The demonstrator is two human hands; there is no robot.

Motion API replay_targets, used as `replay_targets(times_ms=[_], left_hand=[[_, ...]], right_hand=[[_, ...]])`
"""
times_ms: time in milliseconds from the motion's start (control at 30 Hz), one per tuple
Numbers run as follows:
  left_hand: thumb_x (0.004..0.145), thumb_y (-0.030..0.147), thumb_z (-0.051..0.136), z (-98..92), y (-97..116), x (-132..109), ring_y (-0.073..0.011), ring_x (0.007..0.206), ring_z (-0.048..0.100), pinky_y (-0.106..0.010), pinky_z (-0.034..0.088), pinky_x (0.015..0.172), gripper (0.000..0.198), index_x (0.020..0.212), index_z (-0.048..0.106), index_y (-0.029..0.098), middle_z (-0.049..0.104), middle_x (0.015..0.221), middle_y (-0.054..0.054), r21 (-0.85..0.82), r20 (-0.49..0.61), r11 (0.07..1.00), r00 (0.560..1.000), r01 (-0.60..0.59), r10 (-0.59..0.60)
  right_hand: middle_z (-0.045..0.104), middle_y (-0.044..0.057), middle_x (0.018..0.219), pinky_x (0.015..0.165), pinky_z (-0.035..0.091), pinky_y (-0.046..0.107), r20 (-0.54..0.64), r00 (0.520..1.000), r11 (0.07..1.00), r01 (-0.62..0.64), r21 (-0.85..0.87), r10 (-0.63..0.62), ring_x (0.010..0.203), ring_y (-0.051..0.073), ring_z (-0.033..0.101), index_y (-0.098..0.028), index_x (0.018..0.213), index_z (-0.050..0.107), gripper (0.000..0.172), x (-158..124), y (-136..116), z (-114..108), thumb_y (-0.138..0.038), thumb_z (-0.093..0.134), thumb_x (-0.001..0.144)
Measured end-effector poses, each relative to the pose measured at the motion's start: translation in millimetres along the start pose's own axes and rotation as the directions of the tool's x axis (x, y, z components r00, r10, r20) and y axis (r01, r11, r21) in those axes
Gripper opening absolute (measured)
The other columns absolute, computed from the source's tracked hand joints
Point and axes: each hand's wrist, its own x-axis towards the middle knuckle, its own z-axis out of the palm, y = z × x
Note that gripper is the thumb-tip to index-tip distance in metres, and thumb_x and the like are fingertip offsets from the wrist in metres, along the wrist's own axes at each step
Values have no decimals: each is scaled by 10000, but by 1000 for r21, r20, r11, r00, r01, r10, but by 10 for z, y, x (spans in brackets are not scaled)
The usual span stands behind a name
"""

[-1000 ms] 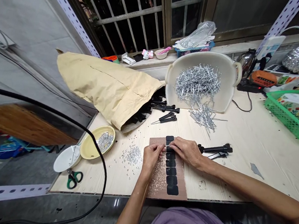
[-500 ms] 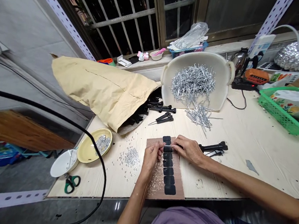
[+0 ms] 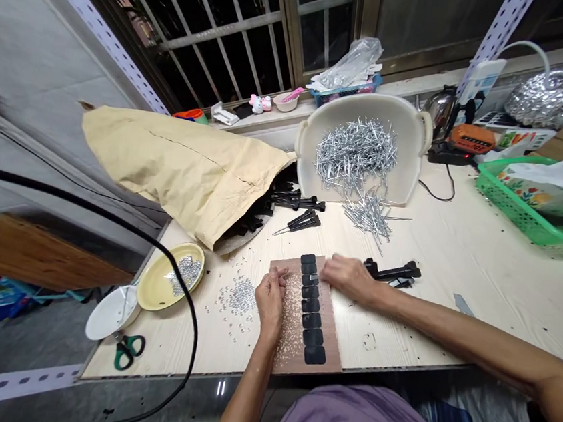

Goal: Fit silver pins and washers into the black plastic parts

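Note:
A brown board (image 3: 330, 350) lies at the table's front with a column of black rounded pads (image 3: 311, 320) on it. Pale specks are scattered over its left half. My left hand (image 3: 271, 298) is at the board's left edge, thumb and fingers pinched together; whatever is between them is too small to name. On the right edge, beside the upper pads, my right hand (image 3: 352, 279) is curled closed, its fingertips blurred and their contents hidden. A small silvery piece (image 3: 313, 278) shows on one upper pad. Small clear bits (image 3: 242, 295) lie left of my left hand.
A white tub (image 3: 408, 177) of metal pins (image 3: 358, 153) stands tilted at the back, some spilling out. Black-handled pieces (image 3: 398, 272) lie right of my right hand. A paper sack (image 3: 186, 161), yellow bowl (image 3: 152, 295), scissors (image 3: 129, 349) and green basket (image 3: 514, 202) surround the workspace.
My hands have moved apart from over the upper pads, the left to the left and the right to the right. The thin pale piece between their fingertips is no longer held between them.

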Motion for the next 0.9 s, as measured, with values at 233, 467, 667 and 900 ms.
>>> replay_targets(times_ms=[233, 467, 667, 900], left_hand=[[835, 580, 416, 65, 55, -42, -163, 642, 587, -255, 416, 561, 536, 896, 704, 132, 625, 680, -53, 77, -48, 997, 999, -13, 17], [828, 592, 415, 69, 70, -61, -152, 604, 564, -251, 397, 554, 549, 871, 704, 128, 611, 652, -42, 89, -74, 996, 997, -2, 8], [844, 576, 400, 80, 62, -70, -134, 577, 529, -243, 373, 549, 532, 859, 701, 137, 604, 662, -34, 89, -81, 996, 996, -17, 24], [849, 560, 402, 90, 44, -59, -143, 599, 553, -244, 380, 565, 518, 854, 697, 134, 608, 663, -37, 103, -82, 994, 996, -24, 33]], right_hand=[[548, 15, 720, 511, 324, 226, 20, 992, 991, 125, 54, -126, 675, 118, 452, -166, 804, 578, 280, 13, 19, -99, -169, 342, 955], [542, 3, 703, 491, 333, 230, 97, 913, 913, 380, 150, -396, 662, 111, 455, -182, 804, 582, 329, -98, -65, -32, -123, 294, 950], [530, 11, 706, 506, 307, 217, 70, 976, 976, 200, 84, -206, 645, 107, 433, -155, 792, 562, 331, 36, 65, -75, -130, 278, 960], [540, 21, 761, 532, 264, 255, 77, 944, 947, 316, 63, -321, 710, 125, 431, -174, 774, 546, 276, -89, -118, -81, -152, 337, 952]])
